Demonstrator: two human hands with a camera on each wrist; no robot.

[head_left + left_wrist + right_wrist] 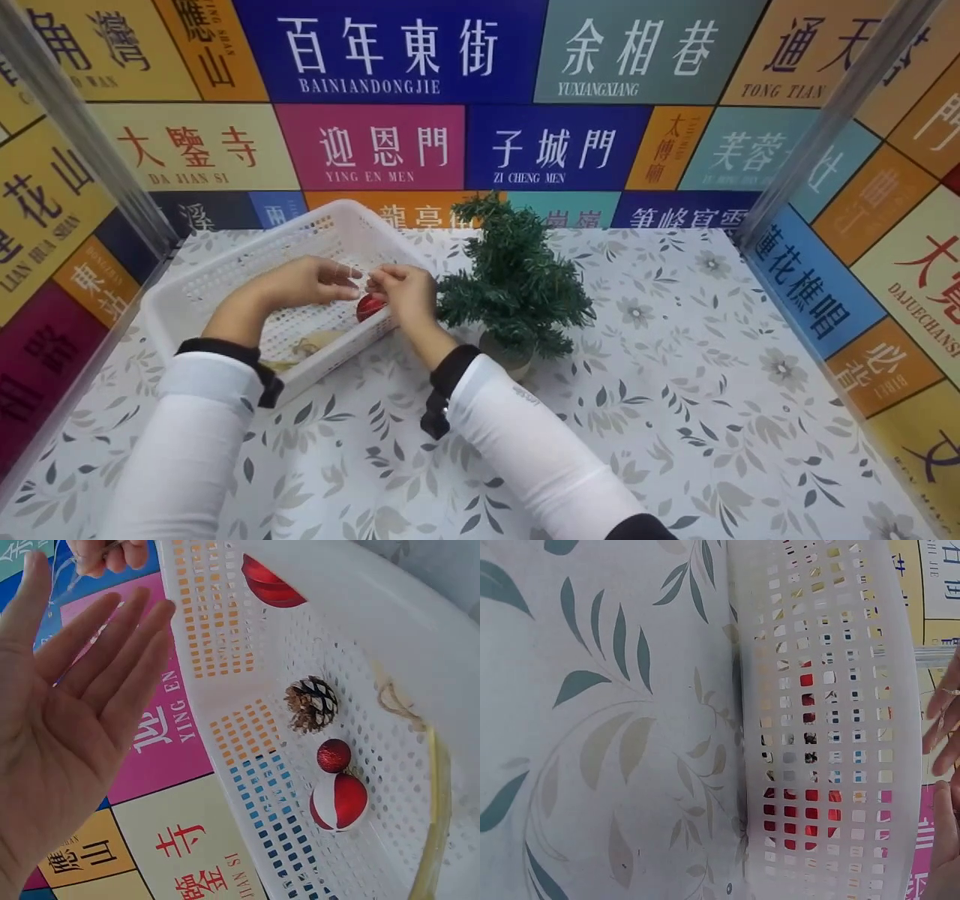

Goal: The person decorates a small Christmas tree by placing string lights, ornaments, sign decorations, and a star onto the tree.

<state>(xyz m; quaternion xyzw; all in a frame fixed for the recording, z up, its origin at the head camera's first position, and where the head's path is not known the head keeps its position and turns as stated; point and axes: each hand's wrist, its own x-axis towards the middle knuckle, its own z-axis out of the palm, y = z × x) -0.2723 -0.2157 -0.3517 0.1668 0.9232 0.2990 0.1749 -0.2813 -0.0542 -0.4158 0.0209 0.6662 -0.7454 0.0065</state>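
Over the basket's near side, my right hand (409, 296) pinches a thin clear string (66, 574) between thumb and fingertips. Facing it, my left hand (300, 283) has its thumb and relaxed fingers spread beside the string, as the left wrist view shows. A shiny red ball ornament (370, 307) appears below both hands, inside the white plastic basket (169, 300). Deeper in the basket, the left wrist view shows a pinecone (311, 703), a small red glitter ball (334, 756) and a red-and-white ball (339, 802).
Right of the basket stands a small artificial Christmas tree (517, 277) in a light pot (514, 364), close to my right hand. A yellowish strip (433, 817) lies inside the basket. Panels with large lettering (375, 146) enclose the leaf-patterned table (675, 420).
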